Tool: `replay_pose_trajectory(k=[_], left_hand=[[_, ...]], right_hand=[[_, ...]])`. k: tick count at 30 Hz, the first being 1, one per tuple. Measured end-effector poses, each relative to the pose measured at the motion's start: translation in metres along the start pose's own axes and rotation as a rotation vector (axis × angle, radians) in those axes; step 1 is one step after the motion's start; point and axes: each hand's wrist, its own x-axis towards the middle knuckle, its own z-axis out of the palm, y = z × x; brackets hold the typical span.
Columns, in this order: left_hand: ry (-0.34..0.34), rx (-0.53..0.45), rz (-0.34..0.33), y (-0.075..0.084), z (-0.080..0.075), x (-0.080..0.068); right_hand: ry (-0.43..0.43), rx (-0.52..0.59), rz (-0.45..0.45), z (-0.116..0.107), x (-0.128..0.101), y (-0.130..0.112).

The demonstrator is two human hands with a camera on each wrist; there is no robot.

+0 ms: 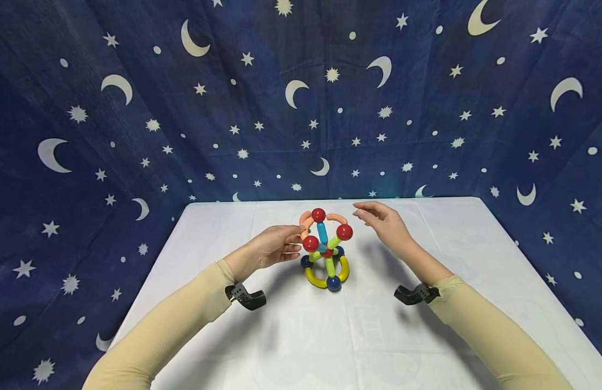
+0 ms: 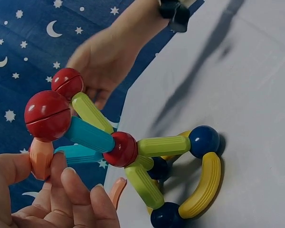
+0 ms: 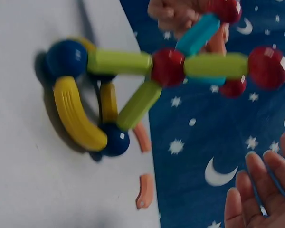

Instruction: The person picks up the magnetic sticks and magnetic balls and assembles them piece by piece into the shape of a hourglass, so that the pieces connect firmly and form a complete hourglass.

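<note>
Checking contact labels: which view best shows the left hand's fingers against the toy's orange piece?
Left wrist view: the left hand fills the foreground, fingertips pinching the orange piece under a red ball. The head view shows that hand small beside the toy. The right wrist view shows only blurred fingers behind it.

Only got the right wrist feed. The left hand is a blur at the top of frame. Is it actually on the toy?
Observer: Yes. The left wrist view shows the left hand pinching an orange curved piece between thumb and fingers, just under a red ball.
Operator: Right hand touching anything? I only see fingertips.
Observer: No. In the head view the right hand is open and apart from the toy, beside its upper right.
Operator: Where on the table is it?
Observer: Its yellow ring base rests on the white table, roughly centred left to right, in the far half.
</note>
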Motion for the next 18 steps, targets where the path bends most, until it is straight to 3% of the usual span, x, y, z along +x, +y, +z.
replay_pose_trajectory(k=[4,11,18], left_hand=[[-0.003,-0.006,0.000,0.000,-0.001,0.000],[-0.001,-0.013,-0.001,0.001,-0.001,-0.001],[0.002,-0.014,-0.007,0.001,0.000,-0.001]], right_hand=[[0.034,-0.045,0.088,0.003,0.019,0.018],[-0.019,-0.175,0.185,0.009,0.047,0.046],[-0.043,-0.237,0.249,0.014,0.064,0.060]])
